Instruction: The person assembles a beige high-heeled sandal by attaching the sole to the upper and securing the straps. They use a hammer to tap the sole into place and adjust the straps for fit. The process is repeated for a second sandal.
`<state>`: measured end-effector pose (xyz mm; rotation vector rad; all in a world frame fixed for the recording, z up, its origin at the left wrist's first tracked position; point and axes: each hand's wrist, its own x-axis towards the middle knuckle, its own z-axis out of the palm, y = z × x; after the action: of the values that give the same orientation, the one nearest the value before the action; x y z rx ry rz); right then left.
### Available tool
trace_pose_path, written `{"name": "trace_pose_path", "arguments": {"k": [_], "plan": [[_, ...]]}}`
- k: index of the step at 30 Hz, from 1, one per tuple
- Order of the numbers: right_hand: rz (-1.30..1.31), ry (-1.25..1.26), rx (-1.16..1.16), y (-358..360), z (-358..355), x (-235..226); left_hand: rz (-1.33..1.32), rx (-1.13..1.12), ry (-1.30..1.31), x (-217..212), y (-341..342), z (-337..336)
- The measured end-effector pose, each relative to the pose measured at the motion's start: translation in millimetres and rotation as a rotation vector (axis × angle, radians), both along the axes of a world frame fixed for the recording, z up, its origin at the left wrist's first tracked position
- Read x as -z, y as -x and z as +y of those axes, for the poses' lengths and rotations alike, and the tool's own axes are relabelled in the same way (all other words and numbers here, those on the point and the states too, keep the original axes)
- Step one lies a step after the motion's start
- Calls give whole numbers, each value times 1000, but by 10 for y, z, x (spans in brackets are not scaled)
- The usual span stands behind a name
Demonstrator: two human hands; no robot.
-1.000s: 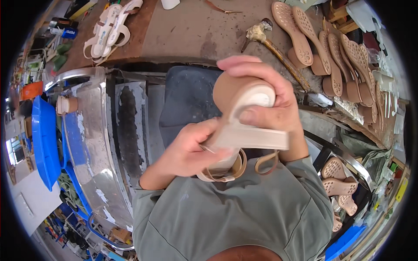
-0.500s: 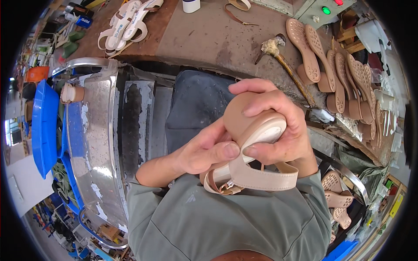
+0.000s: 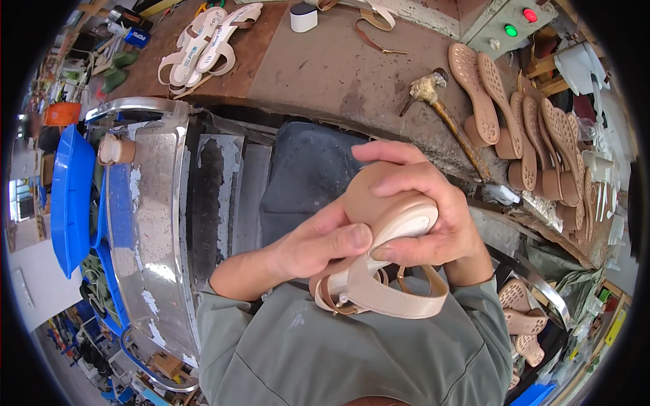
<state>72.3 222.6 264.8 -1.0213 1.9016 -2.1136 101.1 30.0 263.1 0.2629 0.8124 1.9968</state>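
Observation:
Both my hands hold a beige sandal close to my chest, its tan sole turned up and its straps hanging toward me. My right hand wraps over the sole from the right, fingers curled across its top. My left hand grips from the left, the thumb pressed on the cream edge of the insole. A dark grey pad lies on the bench just beyond the sandal.
A brown workbench stretches ahead. White sandals lie at its far left, a hammer and a row of tan soles at right. A metal trolley and blue tray stand left. More beige sandals sit lower right.
The sandal has been turned in my hands: its strap part swung down toward my chest and the sole faces up more. My left thumb shifted onto the insole edge.

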Motion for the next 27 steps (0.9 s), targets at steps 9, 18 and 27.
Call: {"name": "trace_pose_path", "arguments": {"k": [9,18,27], "plan": [[-454,323,756,-61,379,271,316,-370,219,442,147,-410],[-701,543,-132,-805,-79,823,455,-429,111,590,632,-603],[-669,285,-94,-658,-49,670,1102,-388,762,329,314,-297]]}}
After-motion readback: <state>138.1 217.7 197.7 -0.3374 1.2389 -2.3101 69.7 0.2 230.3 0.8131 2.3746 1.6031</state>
